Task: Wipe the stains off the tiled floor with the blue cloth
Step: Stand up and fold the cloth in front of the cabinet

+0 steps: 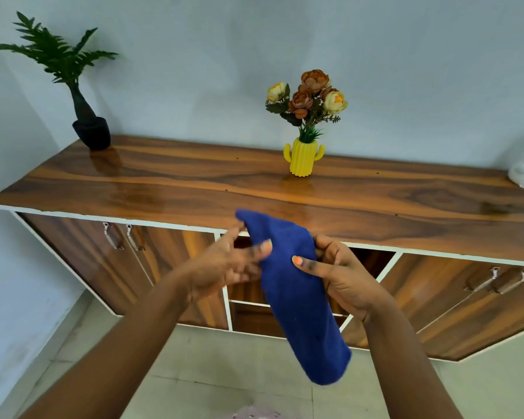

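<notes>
Head view: the blue cloth (297, 297) is held up in the air in front of the person, above the tiled floor (224, 373) and level with the front edge of a wooden cabinet (194, 182). It hangs as a long folded strip, its lower end well clear of the tiles. The right hand (342, 276) is closed on the cloth's upper right side, with the thumb pressed across the front of the fabric. The left hand (224, 264) is blurred; its fingers are loosely spread and its fingertips are seen touching the cloth's left edge, but a firm pinch cannot be confirmed. On the cabinet top, a yellow vase (303, 158) of flowers is set near the middle toward the back edge, and a dark potted plant (87, 128) stands at the back left corner.

As for progress, wiping is judged not to have begun: the cloth is off the floor and appears to be being folded or arranged for use. No distinct stains can be made out on the visible tiles. All the work is therefore judged to be left: the cloth must be brought down to the tiles and rubbed over the marks.
</notes>
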